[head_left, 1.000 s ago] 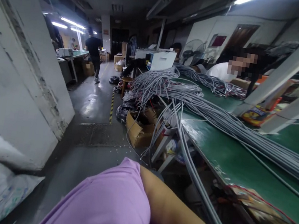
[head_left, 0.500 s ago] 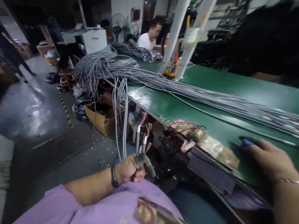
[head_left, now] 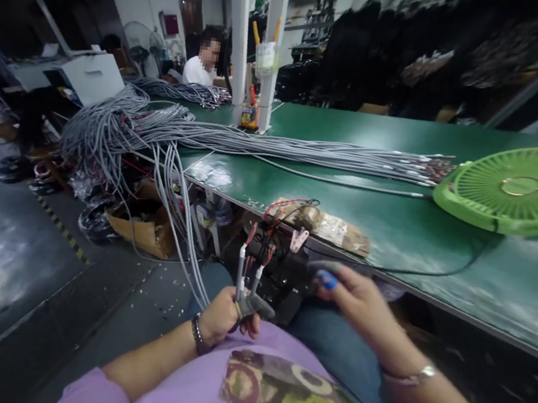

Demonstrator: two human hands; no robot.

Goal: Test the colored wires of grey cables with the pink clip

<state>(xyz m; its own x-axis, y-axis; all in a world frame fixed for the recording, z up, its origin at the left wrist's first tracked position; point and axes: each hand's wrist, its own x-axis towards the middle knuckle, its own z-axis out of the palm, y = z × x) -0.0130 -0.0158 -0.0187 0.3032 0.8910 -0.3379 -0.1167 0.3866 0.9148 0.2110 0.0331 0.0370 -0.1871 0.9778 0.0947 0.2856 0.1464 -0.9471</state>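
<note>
My left hand (head_left: 226, 313) is closed around several grey cables (head_left: 241, 271) in front of my lap. Their stripped ends point upward, with white wrap and thin coloured wires showing. Grey covers sit on some of its fingers. My right hand (head_left: 355, 298) hovers over my knee, just off the table's near edge. Blue tape wraps its thumb and a grey cover is on the index finger. Thumb and index are slightly apart, and I see nothing between them. Beyond it, a taped wooden block (head_left: 338, 232) with wires and a pink clip (head_left: 299, 240) lies at the edge.
A long bundle of grey cables (head_left: 307, 150) runs along the green table (head_left: 443, 251). At the right is a green fan (head_left: 518, 188). White posts (head_left: 276, 21) rise from the table. A cardboard box (head_left: 143, 230) stands on the floor. Another person (head_left: 200, 70) is at the far end.
My right hand has come back from above the table towards my lap and left hand. The view has turned right, bringing the green fan fully into sight. My left hand still grips the cables.
</note>
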